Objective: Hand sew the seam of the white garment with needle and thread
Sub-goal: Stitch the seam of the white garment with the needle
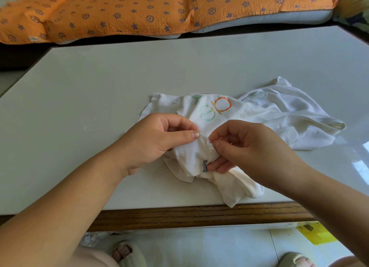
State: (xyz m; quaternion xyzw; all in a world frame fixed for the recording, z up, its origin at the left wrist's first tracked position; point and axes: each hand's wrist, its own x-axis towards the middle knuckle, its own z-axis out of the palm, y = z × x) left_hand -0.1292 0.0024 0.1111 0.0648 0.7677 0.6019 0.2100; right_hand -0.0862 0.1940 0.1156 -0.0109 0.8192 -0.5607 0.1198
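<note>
Seemingly mid-seam, your left hand [159, 141] pinches a fold of the garment [196, 161] on the table [99, 91], and the fingers of your right hand [247, 149] pinch the seam [208, 147] beside it. Needle and thread are too small to see, so progress is unclear.

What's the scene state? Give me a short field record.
surface: pale table
work item: white garment, crumpled, printed letters on top
left hand: pinches a garment fold
right hand: pinches the same fold, close beside the left
needle and thread: too small to tell
tag: small grey tag by the right hand's lower fingers
background: orange quilt
</note>
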